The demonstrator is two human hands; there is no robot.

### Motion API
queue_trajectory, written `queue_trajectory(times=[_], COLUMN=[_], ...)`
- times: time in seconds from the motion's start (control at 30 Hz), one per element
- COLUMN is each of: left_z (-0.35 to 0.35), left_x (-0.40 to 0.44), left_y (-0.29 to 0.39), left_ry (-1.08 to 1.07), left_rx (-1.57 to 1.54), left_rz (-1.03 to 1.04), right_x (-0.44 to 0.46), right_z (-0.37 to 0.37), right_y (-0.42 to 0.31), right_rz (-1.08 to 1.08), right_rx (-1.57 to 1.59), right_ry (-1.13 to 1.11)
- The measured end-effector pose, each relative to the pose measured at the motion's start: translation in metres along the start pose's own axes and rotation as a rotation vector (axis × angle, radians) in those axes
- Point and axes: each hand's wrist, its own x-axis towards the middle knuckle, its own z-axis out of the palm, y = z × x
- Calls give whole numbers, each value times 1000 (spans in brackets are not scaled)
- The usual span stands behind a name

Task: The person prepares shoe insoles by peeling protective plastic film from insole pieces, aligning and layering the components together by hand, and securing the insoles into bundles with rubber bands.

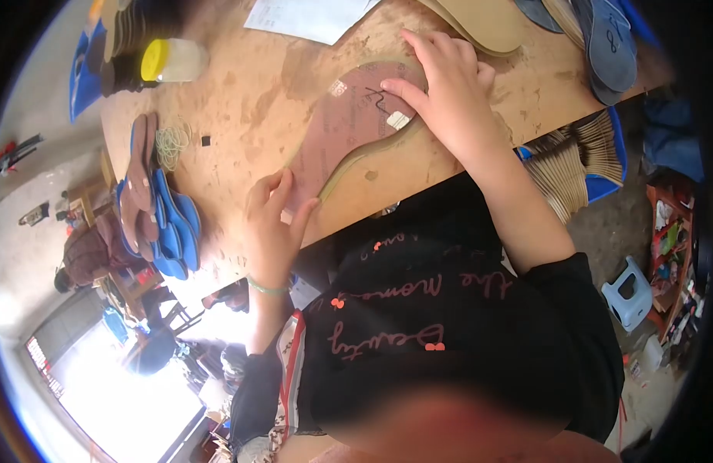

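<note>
scuffed, blotchy wooden worktop (241, 92) spreads out beneath both hands, its near edge running just in front of the person's black shirt (449, 309). a pinkish-brown insole (341, 131) lies aslant between the two sets of fingers, at or only slightly above the wood; which of these is hard to tell. at its narrow end the left hand (270, 224) has its fingers drawn in around the tip, thumb on one side and forefinger on the other, holding it. at the wide end the right hand (453, 85) is spread broadly: the thumb rests on top, beside a black mark (378, 99) and a white patch (398, 120), while the other fingers reach past the rim, and i cannot tell whether any of them grip from below. the step in hand looks like steadying or squaring the insole by its two ends; from here a next move would seem to call for even pressure from both sets of fingers, so the layered edge stays aligned. just beyond the right fingers are tan insoles (488, 35); well to the left of the left fingers sit a coil of thin bands (170, 143) and a heap of blue and brown insoles (168, 224).
</note>
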Motion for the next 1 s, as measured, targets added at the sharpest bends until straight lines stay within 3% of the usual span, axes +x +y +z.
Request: queue_trajectory(times=[0.13,0.23,0.3,0.37,0.4,0.5,0.7,0.87,0.9,0.97,1.0], left_z=[-11,-27,-31,-30,-32,-28,-21,-30,-26,-31,-41], left_x=[1,-2,-15,-33,-35,-53,-88,-76,-69,-45,-35], left_y=[-6,-1,-1,-2,13,20,14,9,-1,-2,5], left_ry=[-89,-179,-191,-137,-102,-95,-84,-27,94,129,26], left_rx=[-21,-85,-138,-204,-319,-346,-189,-296,-409,-958,-1127], left_rz=[2,-69,-108,-115,-216,-245,-142,-61,-17,-63,-89], right_x=[-3,-27,-37,-69,-86,-98,-93,-73,-68,-58,-55], right_z=[-7,-60,-95,-79,-66,-48,-39,-52,-55,-58,-57], right_y=[6,0,0,-9,-17,-50,-61,-72,-74,-77,-77], right_rz=[-88,438,537,552,548,947,1047,816,720,529,508], right_rx=[251,1116,1006,1103,1247,1566,1863,1756,1741,1708,1676], right_ry=[91,-429,-1173,-1357,-1223,-842,-673,-561,-611,-707,-752])
